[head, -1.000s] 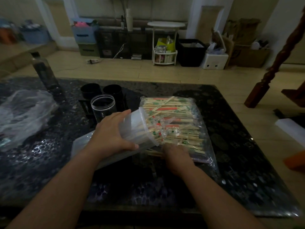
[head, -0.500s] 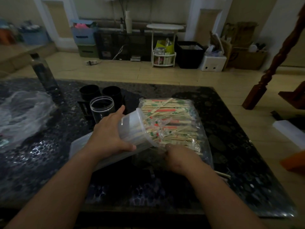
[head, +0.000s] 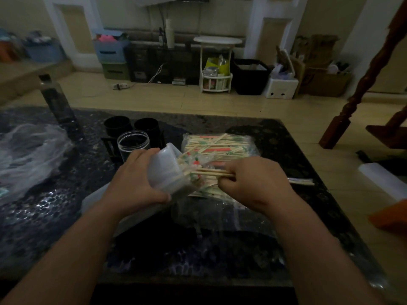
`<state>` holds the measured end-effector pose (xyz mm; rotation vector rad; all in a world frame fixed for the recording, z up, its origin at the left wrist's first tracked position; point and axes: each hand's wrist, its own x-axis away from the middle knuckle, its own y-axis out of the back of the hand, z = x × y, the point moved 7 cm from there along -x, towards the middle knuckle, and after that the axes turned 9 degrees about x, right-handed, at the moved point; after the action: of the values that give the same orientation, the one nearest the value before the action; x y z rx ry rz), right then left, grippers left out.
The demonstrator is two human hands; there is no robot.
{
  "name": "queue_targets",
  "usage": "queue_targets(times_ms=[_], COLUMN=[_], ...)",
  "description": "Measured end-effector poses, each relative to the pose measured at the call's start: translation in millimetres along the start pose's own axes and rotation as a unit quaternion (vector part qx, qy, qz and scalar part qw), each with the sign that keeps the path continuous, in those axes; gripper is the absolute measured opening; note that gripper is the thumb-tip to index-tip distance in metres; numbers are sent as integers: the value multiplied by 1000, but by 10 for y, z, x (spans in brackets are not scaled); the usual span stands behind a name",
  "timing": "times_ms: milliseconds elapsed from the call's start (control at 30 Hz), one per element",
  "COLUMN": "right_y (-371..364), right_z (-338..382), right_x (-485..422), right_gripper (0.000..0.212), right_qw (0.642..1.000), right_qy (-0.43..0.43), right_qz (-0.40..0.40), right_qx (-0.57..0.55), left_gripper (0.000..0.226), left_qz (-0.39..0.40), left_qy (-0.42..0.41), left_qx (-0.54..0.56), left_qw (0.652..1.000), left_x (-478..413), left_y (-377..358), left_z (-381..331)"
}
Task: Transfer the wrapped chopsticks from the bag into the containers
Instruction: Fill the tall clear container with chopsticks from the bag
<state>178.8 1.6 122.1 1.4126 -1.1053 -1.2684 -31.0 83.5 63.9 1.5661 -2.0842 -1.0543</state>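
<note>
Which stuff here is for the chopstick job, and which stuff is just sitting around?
For the job: left hand holding the white container; right hand gripping a chopstick bundle; chopstick bag; clear jar.
Just lying about: crumpled plastic; white shelf; black bin.

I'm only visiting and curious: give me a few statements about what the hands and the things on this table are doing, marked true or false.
1. The left hand holds the white container tilted on its side. True.
2. The right hand is empty. False: it grips a bundle of wrapped chopsticks at the container's mouth.
3. The clear jar stands upright in front of two black cups. True.
4. The bag of chopsticks lies on the floor. False: it lies on the dark table, to the right of the jar.
</note>
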Motion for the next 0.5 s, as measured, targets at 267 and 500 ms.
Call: queue_targets(times_ms=[267,500], right_y=[84,164], right_z=[14,-250], right_x=[97,221], right_gripper=[28,30], right_qw=[939,817], right_qy=[46,-75], right_qz=[-335,-436], right_qx=[-67,-370], left_gripper=[126,125], left_qz=[-11,-6], left_qy=[-6,-11], left_qx=[35,28], left_qw=[999,1000], left_x=[1,-7], left_y=[16,-31], left_z=[-13,-8])
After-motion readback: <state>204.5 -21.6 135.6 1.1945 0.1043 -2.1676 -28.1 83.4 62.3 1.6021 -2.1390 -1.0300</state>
